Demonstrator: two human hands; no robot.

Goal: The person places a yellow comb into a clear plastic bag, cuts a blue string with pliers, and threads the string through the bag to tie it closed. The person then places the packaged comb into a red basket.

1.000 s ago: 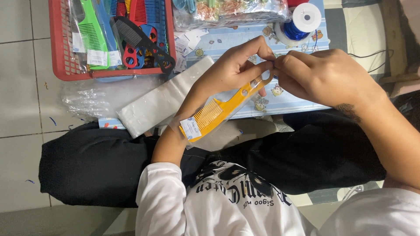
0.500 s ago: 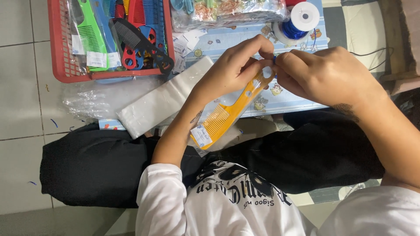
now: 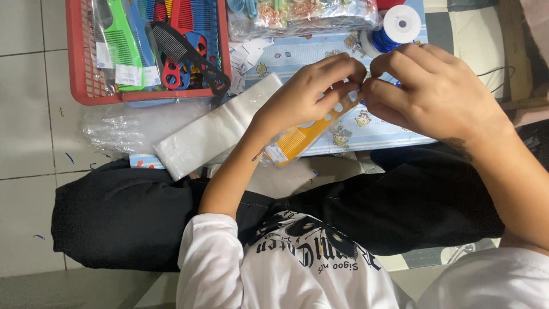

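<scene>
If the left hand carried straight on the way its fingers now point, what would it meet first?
The left hand points right, toward the right hand. Their fingertips already meet over the orange comb's handle end, so it would likely press into the right hand's fingers first.

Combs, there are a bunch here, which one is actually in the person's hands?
The orange comb in its clear wrapper, pinched at its top end by the left hand and right hand. The green, blue, red and black combs lie untouched in the red basket.

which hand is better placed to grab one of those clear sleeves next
Probably the left hand: it is on the side where the stack of clear sleeves lies. The right hand pinches the top of the orange comb farther away.
</scene>
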